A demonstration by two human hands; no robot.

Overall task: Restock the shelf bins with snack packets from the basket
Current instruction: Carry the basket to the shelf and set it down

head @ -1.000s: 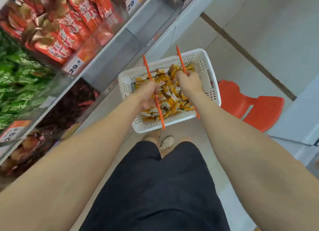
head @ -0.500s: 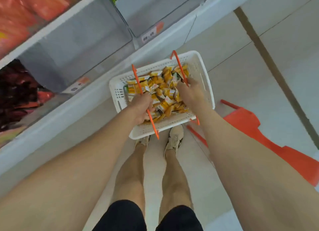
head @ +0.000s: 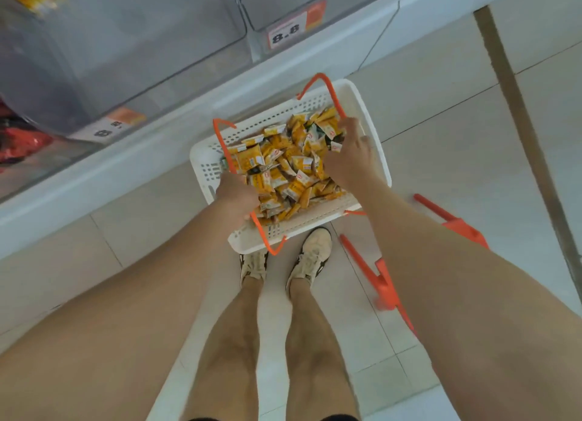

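White basket of yellow snack packets lies lengthwise along the shelf, left hand and right hand each curled round an orange handle.

Worn on the head, wide-angle, tipped steeply down and slightly forward. Close over the person's own forearms, entering from 7 and 5 o'clock and ending at the left hand and right hand just above centre. Near enough to hold the white basket mid-frame, with shoes below it toward 6 o'clock. Facing the shelf bins, cropped from 10 to 12 o'clock, with tiled floor bending away toward 3 o'clock. One view only.
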